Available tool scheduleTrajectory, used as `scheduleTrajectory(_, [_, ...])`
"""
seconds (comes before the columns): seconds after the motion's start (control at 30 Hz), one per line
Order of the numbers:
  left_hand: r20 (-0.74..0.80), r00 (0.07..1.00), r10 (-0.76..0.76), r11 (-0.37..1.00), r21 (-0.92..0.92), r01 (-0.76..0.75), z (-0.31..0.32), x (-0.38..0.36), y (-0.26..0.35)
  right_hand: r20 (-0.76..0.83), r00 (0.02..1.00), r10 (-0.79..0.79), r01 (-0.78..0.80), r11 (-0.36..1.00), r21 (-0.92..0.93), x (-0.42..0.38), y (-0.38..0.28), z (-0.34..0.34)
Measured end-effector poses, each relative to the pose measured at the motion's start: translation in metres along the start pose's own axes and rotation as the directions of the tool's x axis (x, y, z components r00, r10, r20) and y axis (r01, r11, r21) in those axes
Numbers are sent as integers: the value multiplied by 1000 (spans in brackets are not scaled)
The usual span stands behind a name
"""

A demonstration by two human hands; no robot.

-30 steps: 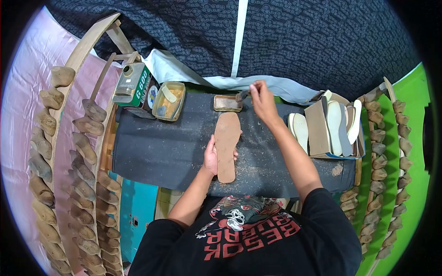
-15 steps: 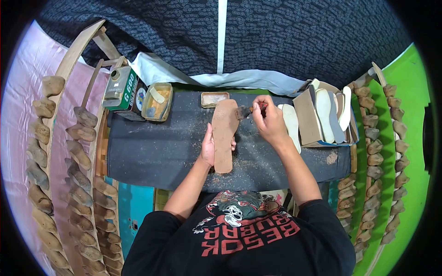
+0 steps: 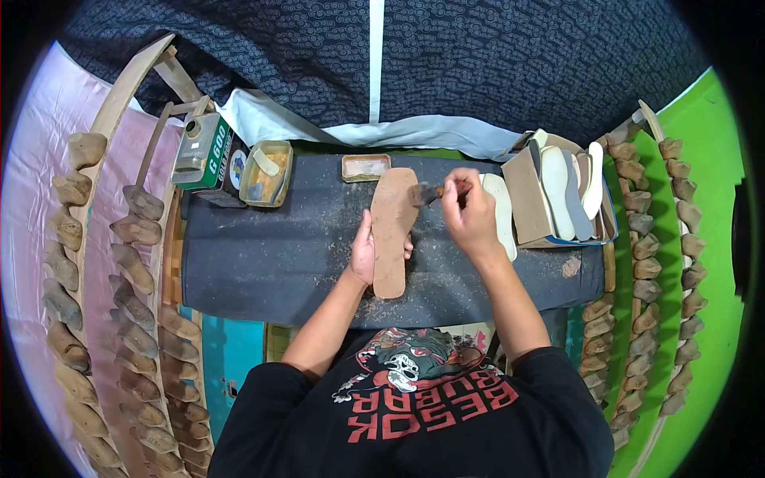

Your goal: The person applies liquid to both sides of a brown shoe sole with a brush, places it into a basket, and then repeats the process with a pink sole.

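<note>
A brown shoe sole (image 3: 392, 239) is held upright over the dark table by my left hand (image 3: 364, 253), with the palm behind it, the thumb at its left edge and fingertips showing at its right edge. My right hand (image 3: 470, 213) is closed around the orange-red handle of a brush (image 3: 427, 193). The brush's dark head is at the upper right edge of the sole, slightly blurred. Just right of my right hand, a white sole (image 3: 500, 215) lies on the table.
A box (image 3: 530, 201) of soles stands at the right. At the back left are a green metal can (image 3: 209, 159) and a tray (image 3: 283, 191); a small tin (image 3: 365, 168) sits behind the sole. Racks of wooden shoe lasts (image 3: 135, 269) line both sides. Debris dots the table cloth (image 3: 263, 263).
The brush and my right hand have shifted slightly right and down relative to the sole. The whole view has moved a little, and my left hand keeps its hold.
</note>
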State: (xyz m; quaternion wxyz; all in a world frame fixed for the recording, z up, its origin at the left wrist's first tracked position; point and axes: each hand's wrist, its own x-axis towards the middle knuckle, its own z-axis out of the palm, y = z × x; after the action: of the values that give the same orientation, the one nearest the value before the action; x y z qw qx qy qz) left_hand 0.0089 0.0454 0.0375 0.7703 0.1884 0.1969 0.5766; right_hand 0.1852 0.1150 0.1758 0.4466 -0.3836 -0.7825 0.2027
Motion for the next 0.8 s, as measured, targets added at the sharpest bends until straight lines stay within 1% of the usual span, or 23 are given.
scheduleTrajectory(0.07, [6, 1000, -3, 1000, -4, 3, 1, 2, -3, -41, 999, -6, 6, 1000, 3, 4, 7, -2])
scheduleTrajectory(0.1, [7, 1000, -5, 1000, -10, 5, 3, 3, -4, -40, 999, -9, 9, 1000, 4, 3, 4, -3])
scheduleTrajectory(0.13, [7, 1000, -2, 1000, -10, 2, 5, 4, -3, -1, 1000, -17, 17, 1000, -21, -1, -2, -3])
scheduleTrajectory(0.17, [-49, 999, -6, 999, -36, 4, 6, 5, -3, 39, 999, -23, 24, 999, -46, -7, -8, -2])
scheduleTrajectory(0.2, [-105, 994, -13, 998, -62, 7, 10, 5, -3, 59, 998, -33, 34, 999, -19, -15, -11, 2])
scheduleTrajectory(0.23, [-105, 994, -13, 998, -63, 7, 17, 6, -1, 66, 994, -87, 85, 996, 35, -23, -10, 10])
scheduleTrajectory(0.3, [-183, 982, 51, 998, -19, -55, 27, 6, 2, 135, 984, -118, 110, 992, 62, -32, -17, 16])
scheduleTrajectory(0.33, [-171, 985, 37, 999, -13, -40, 23, 6, 3, 128, 989, -67, 54, 993, 104, -31, -21, 12])
scheduleTrajectory(0.37, [-174, 984, 34, 999, -12, -37, 19, 5, 2, 116, 993, 28, -45, 988, 145, -26, -24, 9])
scheduleTrajectory(0.43, [-72, 997, -27, 997, -80, 21, 12, 6, 0, 0, 1000, -8, 8, 999, 31, -15, -7, 4])
scheduleTrajectory(0.47, [-23, 999, -29, 998, -59, 28, 7, 7, -2, -32, 999, -9, 9, 1000, -10, -9, -2, 0])
scheduleTrajectory(0.5, [-22, 999, -29, 998, -57, 28, 6, 8, -4, -71, 997, 6, -6, 1000, 0, -5, 2, -3])
scheduleTrajectory(0.57, [67, 997, -37, 999, -25, 38, 3, 8, -8, -76, 995, 59, -60, 998, -12, -2, 4, -7])
scheduleTrajectory(0.6, [66, 997, -37, 999, -26, 39, 6, 8, -8, -75, 995, 60, -61, 998, -13, -4, 3, -7])
scheduleTrajectory(0.67, [-38, 999, -25, 998, -56, 23, 11, 9, -9, -35, 999, -25, 23, 998, -62, -14, -6, -2])
scheduleTrajectory(0.7, [-38, 999, -24, 998, -56, 22, 13, 10, -9, 6, 1000, 5, -5, 1000, -28, -23, -11, 3])
scheduleTrajectory(0.77, [-181, 983, 38, 997, -63, -50, 19, 14, -6, 78, 997, 12, -19, 995, 99, -46, -8, 21])
scheduleTrajectory(0.8, [-267, 964, 9, 990, -136, -47, 29, 14, -3, 68, 997, -29, 23, 995, 92, -51, -11, 26])
